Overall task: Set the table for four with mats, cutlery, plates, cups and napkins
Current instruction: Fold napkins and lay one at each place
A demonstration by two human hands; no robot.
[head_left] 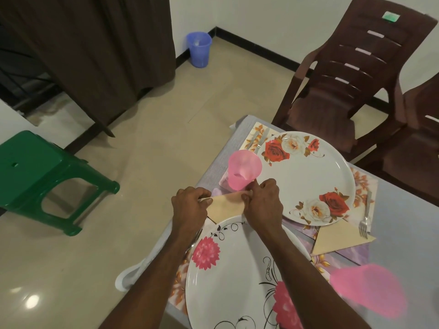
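Left hand [190, 205]: pinching napkin's left corner
Right hand [262, 200]: pinching right end
Napkin [226, 206]: long axis nine-to-three; cup [243, 169] at twelve; plate [228, 269] at six

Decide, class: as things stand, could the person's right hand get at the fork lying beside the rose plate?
Probably yes, but not at once. The fork lies uncovered on the mat to the right of the rose plate, with nothing over it. However, the right hand is pinching the beige napkin along with the left hand.
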